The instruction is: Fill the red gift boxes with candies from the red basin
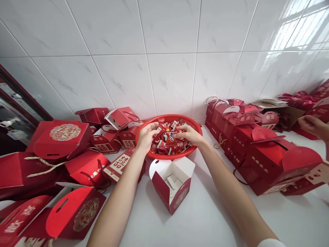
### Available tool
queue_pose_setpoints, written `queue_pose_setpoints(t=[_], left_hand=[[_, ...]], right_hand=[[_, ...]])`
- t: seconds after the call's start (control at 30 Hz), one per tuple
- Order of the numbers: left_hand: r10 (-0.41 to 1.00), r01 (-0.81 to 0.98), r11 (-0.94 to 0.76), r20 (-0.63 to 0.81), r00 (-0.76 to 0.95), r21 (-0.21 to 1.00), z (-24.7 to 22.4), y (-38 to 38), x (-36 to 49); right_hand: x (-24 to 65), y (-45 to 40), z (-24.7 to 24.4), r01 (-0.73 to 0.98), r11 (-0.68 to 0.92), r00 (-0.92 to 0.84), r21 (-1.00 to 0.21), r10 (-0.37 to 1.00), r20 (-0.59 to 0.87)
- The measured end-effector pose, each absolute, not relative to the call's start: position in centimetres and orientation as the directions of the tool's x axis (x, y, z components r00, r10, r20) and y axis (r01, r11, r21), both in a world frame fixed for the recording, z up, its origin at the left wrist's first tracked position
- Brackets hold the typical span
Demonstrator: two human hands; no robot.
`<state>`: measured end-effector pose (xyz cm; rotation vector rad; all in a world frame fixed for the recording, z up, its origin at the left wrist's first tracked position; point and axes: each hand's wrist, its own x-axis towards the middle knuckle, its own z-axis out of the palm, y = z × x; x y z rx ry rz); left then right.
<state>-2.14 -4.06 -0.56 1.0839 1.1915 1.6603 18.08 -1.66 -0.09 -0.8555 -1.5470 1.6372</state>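
Note:
A red plastic basket (199, 129) full of small wrapped candies (164, 150) stands against the wall. Over its left side, my left hand (147, 136) has thumb and fingers closed on a small red-and-white wrapped candy (157, 131). From the right side my right hand (190, 135) reaches in, its fingers closed on the edge of a red packet (170, 138) with a dark printed character. In front of the basket, between my forearms, an open red gift box (164, 187) stands upright. Its white inside shows, and I see no candy in it.
Several red gift boxes (86, 207) crowd the left side, some with rope handles. More boxes (257, 154) line the right. At the far right edge another person's hand (315, 127) is above the boxes. A white tiled wall (169, 79) closes off the back.

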Motion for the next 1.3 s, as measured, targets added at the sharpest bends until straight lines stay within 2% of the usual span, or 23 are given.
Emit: queue_pose_setpoints(t=[0.17, 0.3, 0.37, 0.43, 0.53, 0.63, 0.7, 0.93, 1.1, 1.2, 1.27, 1.3], left_hand=[[0.916, 0.008, -0.233, 0.223, -0.334, 0.972, -0.7, -4.1, -2.0], [0.974, 0.083, -0.174, 0.184, -0.134, 0.981, -0.8, -4.3, -1.9], [0.984, 0.187, -0.16, 0.171, -0.044, 0.969, -0.9, -4.2, -1.7], [0.98, 0.35, -0.186, 0.199, 0.0, 0.918, -0.9, -3.8, -1.3], [0.963, 0.591, -0.268, 0.227, 0.144, 0.761, -0.8, -2.8, -0.2], [0.925, 0.715, -0.336, 0.071, 0.374, 0.613, -0.7, -1.4, 1.2], [0.904, 0.756, -0.337, -0.032, 0.426, 0.561, -0.8, -0.4, 2.1], [0.918, 0.854, -0.232, -0.185, 0.351, 0.466, -2.0, 1.3, 3.0], [0.933, 0.879, -0.178, -0.208, 0.293, 0.441, -1.6, 0.9, 1.7], [0.959, 0.879, -0.163, -0.139, 0.249, 0.448, -0.6, 0.4, 0.6], [0.98, 0.853, -0.172, -0.005, 0.201, 0.493, -0.2, 0.0, -0.2], [0.981, 0.811, -0.191, 0.083, 0.175, 0.553, -0.1, -0.3, -0.5]], right_hand=[[18.0, -1.4, -0.3, -0.132, 0.021, -0.463, -0.991, 0.883, 0.081], [17.8, -1.0, -0.6, -0.194, 0.083, -0.308, -0.978, 0.941, 0.141], [17.7, -0.8, -0.6, -0.217, 0.078, -0.252, -0.973, 0.959, 0.133], [17.6, -0.7, -0.5, -0.237, 0.048, -0.226, -0.97, 0.969, 0.103], [17.5, -0.4, -0.5, -0.292, 0.014, -0.189, -0.956, 0.979, 0.072], [17.5, -0.3, -0.5, -0.351, 0.0, -0.174, -0.936, 0.983, 0.065], [17.6, -0.3, -0.6, -0.37, 0.007, -0.185, -0.929, 0.979, 0.081], [17.6, -0.6, -0.3, -0.35, -0.004, -0.191, -0.937, 0.979, 0.068], [17.4, -0.6, -0.1, -0.352, -0.008, -0.166, -0.936, 0.985, 0.054], [17.3, -0.5, -0.1, -0.358, -0.014, -0.14, -0.934, 0.989, 0.039], [17.3, -0.5, -0.1, -0.371, -0.013, -0.121, -0.929, 0.992, 0.034], [17.3, -0.5, -0.1, -0.376, -0.013, -0.112, -0.927, 0.993, 0.032]])
